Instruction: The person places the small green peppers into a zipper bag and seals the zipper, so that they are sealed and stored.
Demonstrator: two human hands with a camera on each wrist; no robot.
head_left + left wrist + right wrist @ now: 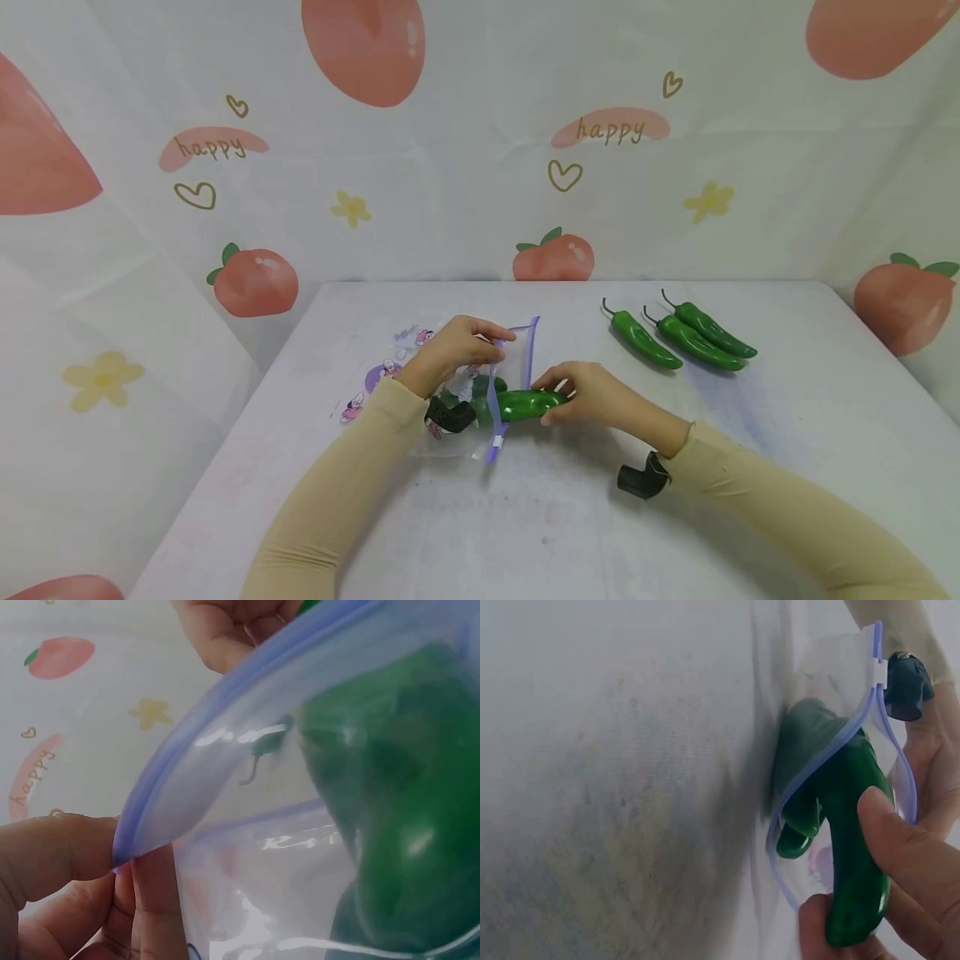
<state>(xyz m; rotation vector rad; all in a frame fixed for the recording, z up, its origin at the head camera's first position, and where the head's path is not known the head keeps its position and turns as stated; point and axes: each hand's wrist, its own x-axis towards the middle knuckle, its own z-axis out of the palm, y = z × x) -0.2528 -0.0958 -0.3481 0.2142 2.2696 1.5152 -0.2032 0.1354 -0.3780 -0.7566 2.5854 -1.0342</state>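
A clear zip bag (531, 358) with a purple rim and cartoon prints lies with its mouth spread toward the right. My left hand (457, 352) pinches the far part of that rim between thumb and fingers, as the left wrist view shows closely. In my right hand (596, 396) is a green pepper (523, 405), gripped by one end; its other end is inside the bag mouth. At least one more green pepper (801, 840) is inside the bag, seen through the plastic. A white slider (879, 673) sits at the near end of the rim.
Three green peppers with dark stems, a left one (643, 340), a middle one (697, 343) and a right one (716, 330), lie at the back right of the pale table (525, 517). A printed cloth (465, 183) hangs behind. Black cameras are on both wrists.
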